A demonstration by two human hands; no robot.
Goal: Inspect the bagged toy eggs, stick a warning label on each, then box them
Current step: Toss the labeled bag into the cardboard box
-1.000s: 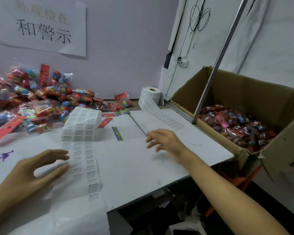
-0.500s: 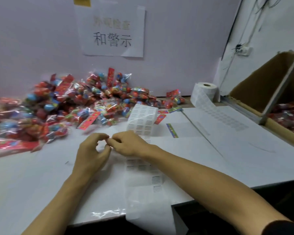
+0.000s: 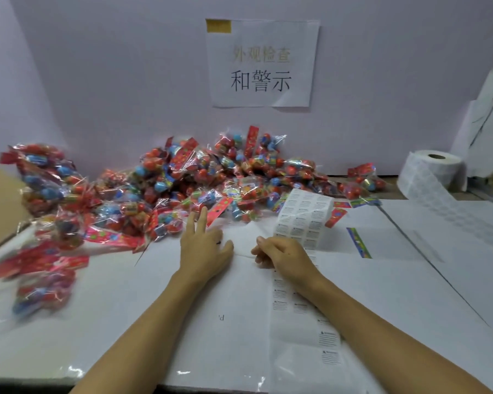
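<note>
Bagged toy eggs [image 3: 165, 191]: big unlabelled-looking pile at your 11 o'clock.
Left hand [image 3: 204, 251]: fingers spread, empty.
Right hand [image 3: 282, 255]: curled at label strip [image 3: 302, 220]; hold unclear.

Red-and-blue bagged toy eggs [image 3: 182, 183], white label strip [image 3: 303, 220] printed black.

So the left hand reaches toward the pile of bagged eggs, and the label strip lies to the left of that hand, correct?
Not quite. In the head view the left hand does reach toward the pile of bagged eggs, but the label strip lies to its right, under the right hand.
</note>
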